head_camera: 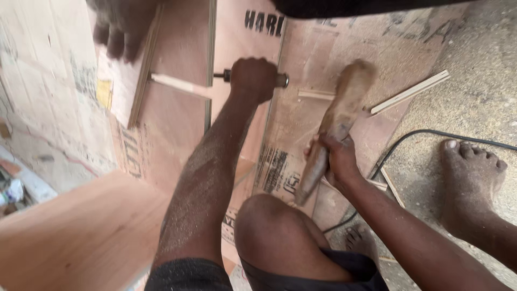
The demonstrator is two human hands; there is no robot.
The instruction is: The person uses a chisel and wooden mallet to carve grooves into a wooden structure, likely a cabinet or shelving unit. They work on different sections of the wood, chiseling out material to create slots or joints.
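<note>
Gripping chisel (258,78) in clenched left hand (253,78), metal shank pointing left toward pale wooden strip (180,85) lying across plywood sheet (177,118). Chisel at far centre of scene, butt end of handle facing right. Right hand (336,156) closed around narrow end of wooden mallet (336,126), thick head raised up and blurred, just right of chisel butt, not touching. Another person's hand (121,27) resting at far left on edge of upright plywood panel (142,70). Bare foot (468,167) on sawdust-covered floor (484,81) at right, black cable (431,133) beside it.
</note>
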